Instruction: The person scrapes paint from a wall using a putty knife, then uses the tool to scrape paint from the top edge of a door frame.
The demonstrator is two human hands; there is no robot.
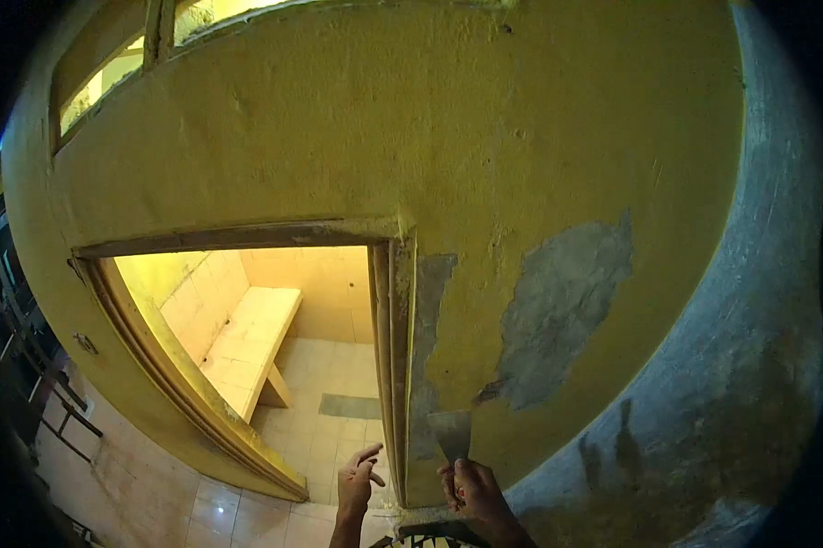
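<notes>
My right hand point(471, 487) is wrapped round the handle of a scraper point(452, 434), whose wide, flat metal blade points up. The blade overlaps the yellow wall point(558, 155) just right of the door frame, close to a bare grey strip point(426, 365). Above and to the right of the blade, a larger grey patch point(567, 310) shows where paint is gone, with a ragged edge. My left hand point(358, 477) is raised before the doorway, fingers apart and holding nothing.
A wooden door frame point(395, 365) surrounds a lit tiled room with a bench point(252, 333) along its wall. A bare grey wall point(749, 365) meets the yellow one at right. Window openings point(105, 82) are at upper left; a dark metal rack point(64, 402) stands at far left.
</notes>
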